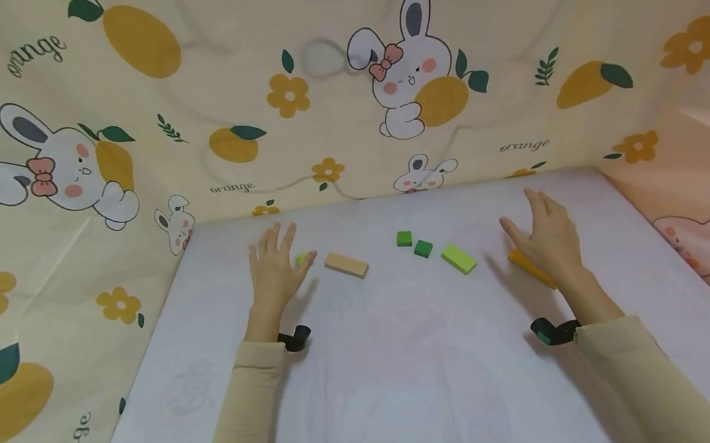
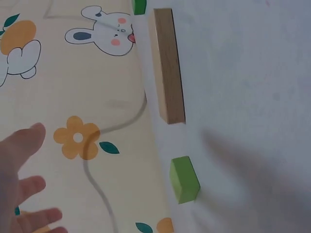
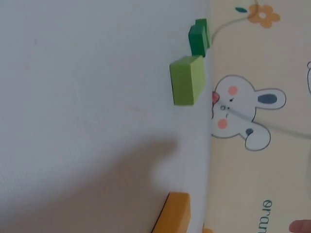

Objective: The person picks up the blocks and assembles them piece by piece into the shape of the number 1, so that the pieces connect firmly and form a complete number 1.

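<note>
Left hand (image 1: pixel 275 269) hovers with fingers spread wide, holding nothing; small light-green block (image 2: pixel 184 178) lies just beyond its fingertips, plain wooden block (image 1: pixel 346 265) just to its right. Right hand (image 1: pixel 547 238), also spread and holding nothing, sits over the orange block (image 1: pixel 531 268). Bare white counter (image 1: pixel 423 365) lies between both wrists; patterned backdrop (image 1: pixel 301 117) closes the far edge.

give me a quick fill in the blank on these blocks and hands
1. The long block right of the left hand is plain ____.
2. Between the hands lie ____ green blocks: two small cubes and a flat one.
3. The block under the right hand is ____.

Missing: wood; three; orange
</note>
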`<state>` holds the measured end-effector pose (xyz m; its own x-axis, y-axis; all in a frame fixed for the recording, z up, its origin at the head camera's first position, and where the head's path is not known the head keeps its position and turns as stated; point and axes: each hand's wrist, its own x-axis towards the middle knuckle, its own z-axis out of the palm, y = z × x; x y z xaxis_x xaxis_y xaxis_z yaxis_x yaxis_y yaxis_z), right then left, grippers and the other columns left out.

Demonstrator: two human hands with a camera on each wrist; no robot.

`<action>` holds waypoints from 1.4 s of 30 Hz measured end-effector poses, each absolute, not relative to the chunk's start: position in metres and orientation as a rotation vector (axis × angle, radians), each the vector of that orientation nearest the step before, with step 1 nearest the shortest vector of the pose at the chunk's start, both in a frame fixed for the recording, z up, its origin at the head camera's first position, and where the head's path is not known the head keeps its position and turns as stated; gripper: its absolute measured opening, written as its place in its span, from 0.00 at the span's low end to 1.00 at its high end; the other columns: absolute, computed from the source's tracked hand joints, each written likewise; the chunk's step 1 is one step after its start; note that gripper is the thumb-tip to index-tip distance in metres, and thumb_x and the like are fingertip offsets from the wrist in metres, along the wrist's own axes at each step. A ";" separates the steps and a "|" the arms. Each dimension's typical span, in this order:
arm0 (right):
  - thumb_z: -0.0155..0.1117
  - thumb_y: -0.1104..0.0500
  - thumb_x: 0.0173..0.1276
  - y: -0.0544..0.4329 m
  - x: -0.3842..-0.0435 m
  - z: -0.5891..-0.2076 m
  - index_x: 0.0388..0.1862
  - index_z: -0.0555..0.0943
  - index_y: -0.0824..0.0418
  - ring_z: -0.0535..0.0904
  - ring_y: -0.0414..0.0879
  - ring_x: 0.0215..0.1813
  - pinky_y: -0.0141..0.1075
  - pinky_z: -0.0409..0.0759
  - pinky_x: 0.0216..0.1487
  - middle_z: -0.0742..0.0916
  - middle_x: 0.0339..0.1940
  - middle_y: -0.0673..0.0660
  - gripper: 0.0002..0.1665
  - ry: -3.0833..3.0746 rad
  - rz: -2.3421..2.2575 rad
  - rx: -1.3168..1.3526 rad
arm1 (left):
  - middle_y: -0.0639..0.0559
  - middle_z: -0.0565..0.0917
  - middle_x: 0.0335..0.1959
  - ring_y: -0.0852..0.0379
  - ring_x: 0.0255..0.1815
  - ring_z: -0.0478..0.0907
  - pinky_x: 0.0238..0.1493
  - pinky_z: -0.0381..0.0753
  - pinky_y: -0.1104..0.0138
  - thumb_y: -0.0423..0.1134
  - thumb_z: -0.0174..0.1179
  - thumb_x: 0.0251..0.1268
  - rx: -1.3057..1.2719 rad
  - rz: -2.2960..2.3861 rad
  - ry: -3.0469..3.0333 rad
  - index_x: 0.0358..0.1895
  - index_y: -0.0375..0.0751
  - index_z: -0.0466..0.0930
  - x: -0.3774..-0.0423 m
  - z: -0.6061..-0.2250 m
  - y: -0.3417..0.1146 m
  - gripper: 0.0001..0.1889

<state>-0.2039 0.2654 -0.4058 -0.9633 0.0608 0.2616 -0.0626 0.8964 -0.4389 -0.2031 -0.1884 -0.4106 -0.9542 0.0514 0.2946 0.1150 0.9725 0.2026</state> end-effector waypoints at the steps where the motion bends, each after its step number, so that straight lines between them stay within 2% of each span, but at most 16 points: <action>1: 0.50 0.39 0.71 0.264 -0.202 -0.406 0.75 0.54 0.66 0.59 0.74 0.70 0.69 0.59 0.63 0.64 0.72 0.75 0.45 -2.787 0.681 0.002 | 0.41 0.65 0.72 0.39 0.73 0.61 0.71 0.57 0.39 0.62 0.54 0.65 -0.149 -0.322 -2.810 0.72 0.49 0.62 -0.202 -0.411 -0.188 0.36; 3: 0.49 0.39 0.72 0.262 -0.199 -0.406 0.74 0.55 0.66 0.60 0.74 0.68 0.70 0.62 0.59 0.66 0.70 0.76 0.43 -2.779 0.719 0.004 | 0.41 0.69 0.69 0.39 0.70 0.65 0.68 0.63 0.42 0.58 0.57 0.65 -0.206 -0.356 -2.768 0.69 0.47 0.66 -0.201 -0.413 -0.187 0.33; 6: 0.49 0.40 0.73 0.258 -0.194 -0.406 0.73 0.58 0.68 0.61 0.74 0.67 0.69 0.64 0.58 0.68 0.67 0.77 0.42 -2.772 0.786 0.006 | 0.41 0.75 0.63 0.40 0.64 0.71 0.62 0.71 0.46 0.53 0.61 0.64 -0.284 -0.464 -2.701 0.66 0.45 0.71 -0.198 -0.415 -0.184 0.29; 10: 0.51 0.45 0.73 0.251 -0.190 -0.408 0.69 0.63 0.71 0.67 0.71 0.62 0.64 0.67 0.56 0.72 0.63 0.76 0.38 -2.726 0.876 0.041 | 0.40 0.78 0.55 0.41 0.56 0.76 0.53 0.76 0.49 0.47 0.65 0.60 -0.361 -0.612 -2.627 0.62 0.42 0.75 -0.197 -0.419 -0.182 0.27; 14: 0.55 0.50 0.72 0.245 -0.186 -0.410 0.64 0.67 0.74 0.72 0.66 0.54 0.52 0.73 0.46 0.76 0.56 0.74 0.33 -2.672 0.973 0.090 | 0.40 0.79 0.51 0.43 0.52 0.77 0.52 0.78 0.51 0.45 0.67 0.58 -0.390 -0.748 -2.656 0.60 0.42 0.77 -0.199 -0.424 -0.183 0.26; 19: 0.57 0.52 0.72 0.239 -0.183 -0.418 0.62 0.70 0.72 0.74 0.61 0.46 0.40 0.69 0.42 0.78 0.48 0.71 0.29 -2.657 1.050 0.107 | 0.40 0.80 0.49 0.44 0.50 0.78 0.52 0.78 0.52 0.45 0.66 0.60 -0.370 -1.009 -2.807 0.63 0.43 0.75 -0.206 -0.433 -0.184 0.27; 22: 0.59 0.54 0.70 0.238 -0.181 -0.424 0.60 0.72 0.72 0.74 0.59 0.42 0.34 0.67 0.40 0.78 0.44 0.71 0.27 -2.650 1.077 0.112 | 0.39 0.80 0.45 0.45 0.47 0.78 0.50 0.78 0.54 0.44 0.66 0.59 -0.385 -1.089 -2.842 0.62 0.40 0.75 -0.213 -0.441 -0.184 0.28; 26: 0.60 0.55 0.69 0.237 -0.179 -0.430 0.57 0.75 0.72 0.73 0.46 0.37 0.25 0.66 0.37 0.79 0.39 0.67 0.25 -2.669 1.121 0.097 | 0.42 0.80 0.36 0.51 0.38 0.76 0.42 0.75 0.64 0.40 0.68 0.57 -0.397 -1.125 -2.877 0.61 0.37 0.75 -0.223 -0.449 -0.183 0.28; 31: 0.58 0.50 0.70 0.235 -0.180 -0.439 0.59 0.74 0.70 0.69 0.29 0.32 0.24 0.70 0.32 0.79 0.38 0.62 0.27 -2.769 1.247 0.054 | 0.49 0.75 0.27 0.60 0.29 0.68 0.36 0.68 0.71 0.38 0.68 0.57 -0.387 -1.142 -2.969 0.63 0.36 0.73 -0.231 -0.455 -0.181 0.29; 34: 0.58 0.48 0.70 0.233 -0.182 -0.445 0.62 0.72 0.69 0.70 0.29 0.30 0.26 0.71 0.30 0.80 0.37 0.61 0.30 -2.857 1.341 0.042 | 0.52 0.71 0.24 0.61 0.27 0.65 0.35 0.65 0.71 0.39 0.67 0.59 -0.391 -1.121 -3.011 0.64 0.36 0.72 -0.234 -0.458 -0.181 0.29; 39: 0.64 0.49 0.67 0.227 -0.190 -0.455 0.62 0.72 0.69 0.69 0.35 0.24 0.29 0.69 0.26 0.80 0.26 0.55 0.33 -2.938 1.408 0.042 | 0.54 0.67 0.23 0.61 0.26 0.63 0.35 0.64 0.70 0.37 0.65 0.60 -0.421 -1.105 -3.031 0.65 0.34 0.71 -0.237 -0.460 -0.182 0.28; 42: 0.66 0.50 0.65 0.225 -0.193 -0.461 0.61 0.73 0.69 0.68 0.37 0.24 0.29 0.67 0.26 0.78 0.23 0.52 0.32 -2.961 1.398 0.018 | 0.55 0.67 0.22 0.61 0.26 0.63 0.34 0.64 0.70 0.37 0.65 0.61 -0.452 -1.094 -3.030 0.65 0.34 0.70 -0.239 -0.461 -0.181 0.28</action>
